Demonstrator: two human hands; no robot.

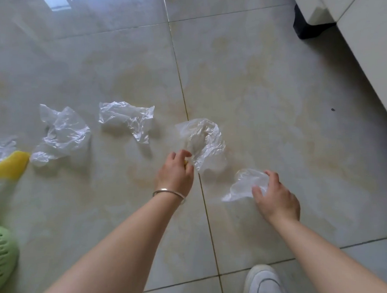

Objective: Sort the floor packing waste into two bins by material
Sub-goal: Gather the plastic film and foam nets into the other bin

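Both forearms are bare, with no sleeves in view. A thin silver bangle [168,192] circles the wrist of the left hand [175,172]. The right hand [275,198] wears no jewellery. A white sneaker [262,284] with dark stitching lines shows at the near edge.

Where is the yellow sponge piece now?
In the head view, the yellow sponge piece lies on the tiled floor at the far left edge, just left of a crumpled clear plastic bag.

Five crumpled clear plastic bags [128,119] strewn in a row on the tiled floor [251,76], yellow sponge-like piece [9,166] at far left, rightmost bag [246,184] gripped
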